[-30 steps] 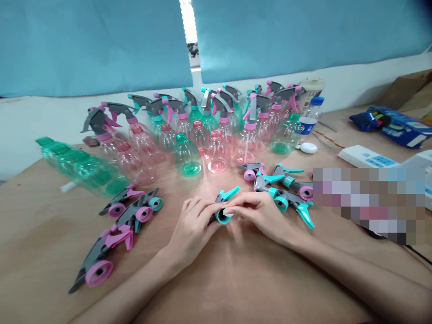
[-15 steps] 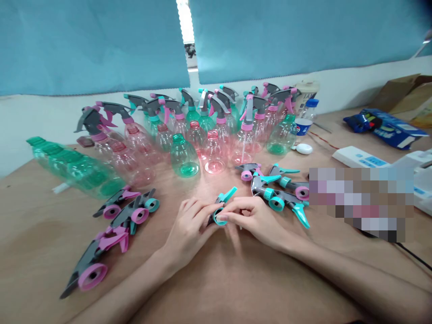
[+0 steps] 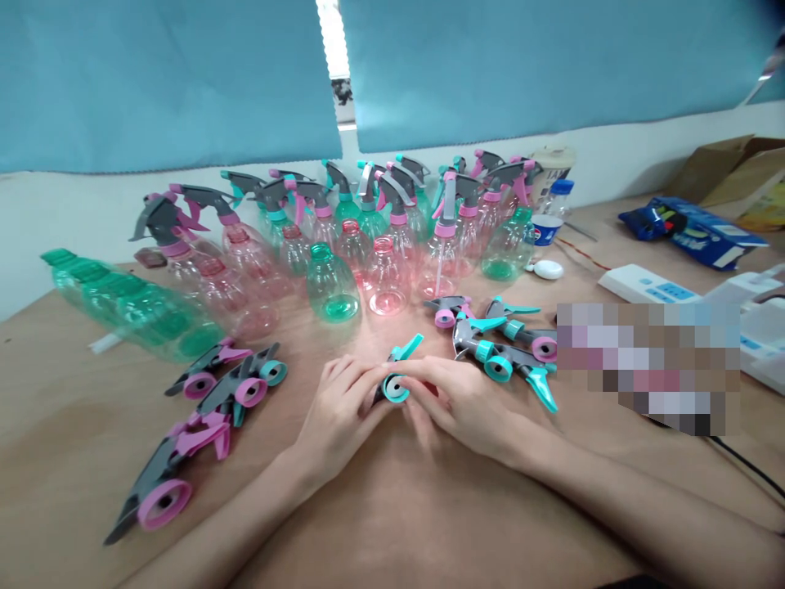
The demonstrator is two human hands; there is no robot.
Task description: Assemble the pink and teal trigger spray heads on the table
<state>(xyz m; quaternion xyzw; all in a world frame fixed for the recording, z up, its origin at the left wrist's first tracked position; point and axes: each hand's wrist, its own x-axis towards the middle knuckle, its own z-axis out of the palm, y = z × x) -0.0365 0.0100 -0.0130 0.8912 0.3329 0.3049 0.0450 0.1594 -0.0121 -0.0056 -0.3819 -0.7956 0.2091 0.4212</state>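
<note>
Both of my hands meet at the middle of the wooden table [image 3: 392, 507] around one grey spray head with a teal trigger and teal collar [image 3: 397, 375]. My left hand [image 3: 338, 417] grips its grey body from the left, fingers curled. My right hand [image 3: 461, 399] pinches the teal collar from the right with thumb and fingertips. The trigger points up and away from me. Just beyond stand an open green bottle [image 3: 331, 286] and an open pink bottle [image 3: 386, 282].
Loose pink-collared spray heads [image 3: 214, 393] lie at left, teal and pink ones [image 3: 503, 343] at right. Several capped spray bottles [image 3: 392, 213] stand at the back. Green bottles in a wrapped row [image 3: 123, 298] lie far left. A white device [image 3: 650, 286] and blue packet [image 3: 693, 225] sit right.
My hands keep hold of the same spray head; my right fingertips have shifted slightly around the teal collar. The view has drifted a little to the right.
</note>
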